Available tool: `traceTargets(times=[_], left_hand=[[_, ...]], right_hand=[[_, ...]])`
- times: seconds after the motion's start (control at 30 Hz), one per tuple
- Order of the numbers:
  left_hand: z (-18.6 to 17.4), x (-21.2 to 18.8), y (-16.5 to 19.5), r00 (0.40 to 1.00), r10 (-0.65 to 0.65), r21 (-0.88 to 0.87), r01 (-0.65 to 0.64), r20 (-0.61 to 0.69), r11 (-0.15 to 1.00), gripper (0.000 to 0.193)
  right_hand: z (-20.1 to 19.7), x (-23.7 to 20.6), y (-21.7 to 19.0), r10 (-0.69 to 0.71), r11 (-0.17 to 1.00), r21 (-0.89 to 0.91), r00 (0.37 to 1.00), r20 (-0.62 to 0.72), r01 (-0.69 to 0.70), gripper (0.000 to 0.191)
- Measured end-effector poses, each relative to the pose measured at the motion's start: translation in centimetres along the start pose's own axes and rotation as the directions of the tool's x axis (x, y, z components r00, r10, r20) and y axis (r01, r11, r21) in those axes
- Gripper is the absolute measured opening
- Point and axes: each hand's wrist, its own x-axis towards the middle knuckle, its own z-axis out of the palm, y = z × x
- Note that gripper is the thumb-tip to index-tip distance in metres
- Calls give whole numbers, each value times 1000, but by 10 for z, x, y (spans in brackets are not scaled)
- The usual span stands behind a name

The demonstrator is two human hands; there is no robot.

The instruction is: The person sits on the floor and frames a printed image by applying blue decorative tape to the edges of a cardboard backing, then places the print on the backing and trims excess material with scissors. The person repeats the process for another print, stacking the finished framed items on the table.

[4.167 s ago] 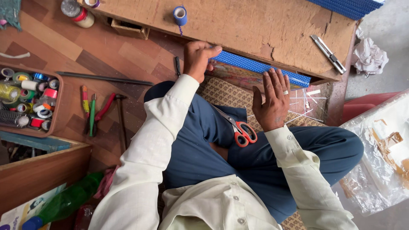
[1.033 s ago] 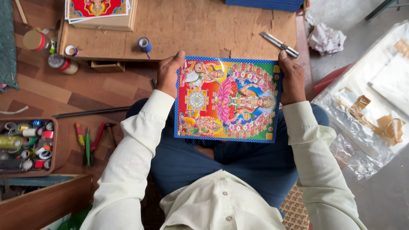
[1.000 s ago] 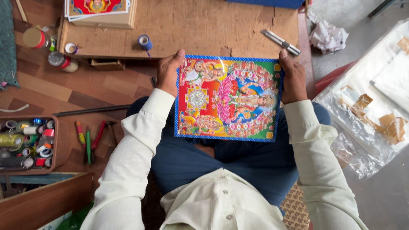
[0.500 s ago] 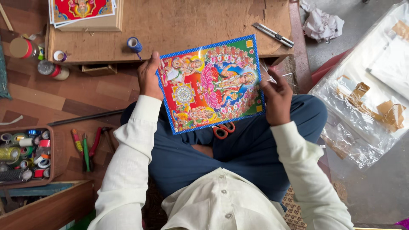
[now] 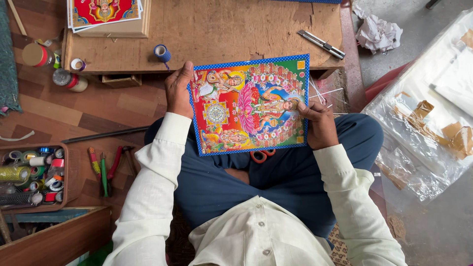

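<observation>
Since half a second ago the colourful print (image 5: pixel 251 106) sits less tilted, left hand (image 5: pixel 178 91) and right hand (image 5: pixel 319 125) gripping opposite edges. Pinched thin, it could crease, or snag on the scissors (image 5: pixel 259 155) beneath.

A blue tape roll (image 5: pixel 161 52) and a metal cutter (image 5: pixel 321 44) are seen on the wooden desk (image 5: pixel 221 24). Crumpled paper (image 5: pixel 377 32) is seen on the floor, and tape rolls are kept in a tray (image 5: pixel 69 172).

The colourful print (image 5: pixel 250 104) hides most of the orange-handled scissors (image 5: pixel 259 155) on the lap.
</observation>
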Motion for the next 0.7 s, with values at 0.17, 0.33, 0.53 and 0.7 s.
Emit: traceTargets(times=[0.17, 0.33, 0.53, 0.7], left_hand=[[-10, 9, 0, 992, -104, -135, 94, -71, 986, 33], [-14, 16, -4, 994, -102, -121, 96, -43, 988, 42], [33, -52, -23, 982, -157, 35, 154, 103, 987, 57], [51, -88, -22, 972, -197, 34, 194, 124, 980, 60]], right_hand=[[7, -18, -7, 75, 997, -38, 993, 91, -71, 27], [-1, -13, 27, -37, 999, -40, 999, 4, 37, 30], [-16, 18, 34, -164, 965, 172, 968, -192, 198, 31], [-14, 23, 24, -168, 954, 199, 948, -271, 225, 32]])
